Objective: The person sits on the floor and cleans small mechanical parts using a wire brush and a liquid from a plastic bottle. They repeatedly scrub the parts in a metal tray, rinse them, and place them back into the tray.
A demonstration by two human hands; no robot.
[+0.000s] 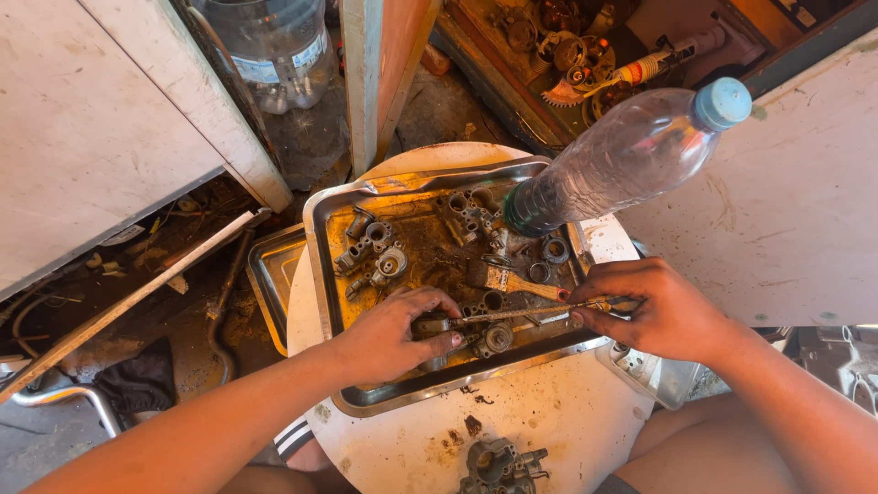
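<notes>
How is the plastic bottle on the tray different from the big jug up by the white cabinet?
The plastic bottle is slim, stands in the metal tray, and shows a blue cap. The big jug is far wider, sits on the ground beside the white cabinet, and its top is cut off by the frame. Both are clear plastic.

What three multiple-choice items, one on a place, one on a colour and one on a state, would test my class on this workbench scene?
1. Where does the clear plastic bottle stand?
A. in the metal tray
B. on the ground
C. on the shelf

2. What colour is the bottle's cap?
A. red
B. light blue
C. black

3. What is the right hand doing?
A. resting open on the table
B. lifting the bottle
C. gripping a thin tool

Answers:
1 A, its base sits among the parts in the tray.
2 B, the cap shows pale blue.
3 C, the fingers close round the tool's handle, its tip reaching the part under the left hand.
</notes>
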